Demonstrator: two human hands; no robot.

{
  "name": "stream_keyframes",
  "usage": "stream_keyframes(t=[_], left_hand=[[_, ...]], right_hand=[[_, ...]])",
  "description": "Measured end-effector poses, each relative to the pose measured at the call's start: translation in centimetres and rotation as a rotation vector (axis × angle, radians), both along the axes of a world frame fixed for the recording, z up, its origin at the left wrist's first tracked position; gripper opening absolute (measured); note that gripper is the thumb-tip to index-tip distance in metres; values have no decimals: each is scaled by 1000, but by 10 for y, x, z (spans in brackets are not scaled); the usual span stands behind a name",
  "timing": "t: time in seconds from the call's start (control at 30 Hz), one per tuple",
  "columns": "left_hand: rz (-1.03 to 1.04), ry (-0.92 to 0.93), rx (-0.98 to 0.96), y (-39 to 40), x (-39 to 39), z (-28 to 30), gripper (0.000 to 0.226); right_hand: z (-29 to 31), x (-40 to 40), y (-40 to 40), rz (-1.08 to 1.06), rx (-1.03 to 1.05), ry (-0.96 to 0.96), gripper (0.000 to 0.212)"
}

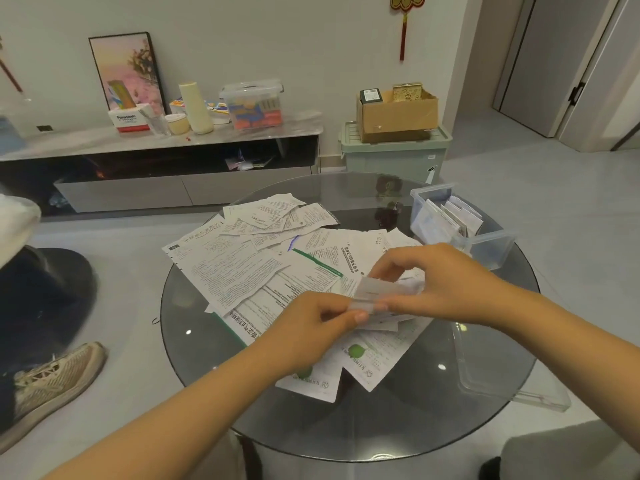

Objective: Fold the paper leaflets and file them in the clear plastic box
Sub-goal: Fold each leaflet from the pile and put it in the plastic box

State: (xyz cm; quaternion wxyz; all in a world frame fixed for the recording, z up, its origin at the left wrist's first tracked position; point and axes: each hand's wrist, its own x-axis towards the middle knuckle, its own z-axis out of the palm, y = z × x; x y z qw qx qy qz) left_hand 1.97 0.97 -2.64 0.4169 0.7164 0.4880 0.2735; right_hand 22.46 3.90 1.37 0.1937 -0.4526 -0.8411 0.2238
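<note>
Both the left hand (313, 318) and the right hand (440, 282) pinch a small white folded paper leaflet (379, 292) above the loose sheets, probably to press its crease, while the clear plastic box (485, 244) waits at far right.

Glass table (346, 424): leaflets (235, 271), box (485, 247), lid (502, 372)

Console (104, 140): long low unit against the wall, pale top.
Picture (126, 69): leaning on the wall at the console's back.
Cream bottle (195, 107): upright on the console, right of the picture.
Lidded tub (252, 103): clear, on the console just right of the cream bottle.
Green bin (394, 155): on the floor right of the console.
Carton (396, 114): open, on top of the green bin.
Shoe (52, 377): on the floor well in front of the console.
Red knot (403, 15): on the wall above the carton.
</note>
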Motion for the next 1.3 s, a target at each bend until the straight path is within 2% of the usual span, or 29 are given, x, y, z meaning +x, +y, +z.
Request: stream_keyframes(t=[0.13, 0.23, 0.3, 0.4, 0.47, 0.53, 0.6, 0.67, 0.77, 0.9, 0.97, 1.07, 1.13, 1.2, 1.3], left_hand=[[22, -309, -232, -4, -14, 1, 28], [105, -647, -443, -4, -16, 3, 33], [139, -817, -530, -2, -14, 9, 33], [237, -910, -600, 1, -11, 16, 29], [365, -851, -600, 3, -9, 17, 23], [456, -688, -559, 4, -7, 17, 19], [486, -600, -527, 4, -5, 18, 19], [488, -578, -515, 4, -3, 23, 18], [443, -676, -540, 5, 1, 36, 17], [333, -883, -533, 9, 6, 53, 20], [306, -972, -451, 13, 8, 58, 21], [260, -990, -268, 18, 10, 63, 24], [278, -897, -154, 21, 8, 61, 26], [380, -685, -54, 23, 5, 56, 25], [503, -336, -35, 25, -4, 40, 23]], right_hand=[[9, 17, 13, 3, -342, 19, 32], [6, 19, 18, 26, -567, 182, 43], [1, 16, 21, -27, -617, 219, 32], [-5, 9, 23, -138, -595, 190, 19], [-6, 5, 23, -211, -610, 223, 18], [-6, 3, 23, -285, -656, 323, 13], [-3, 0, 21, -340, -654, 446, 12], [5, -3, 18, -375, -570, 534, 13], [18, -3, 14, -427, -296, 578, 13], [32, -2, 9, -418, -12, 767, 10], [38, -2, 5, -382, 64, 840, 7], [44, -4, 0, -346, 144, 883, 6], [43, -5, 1, -362, 131, 879, 8], [35, -5, 4, -410, 4, 818, 11], [11, -5, 10, -463, -280, 567, 20]])
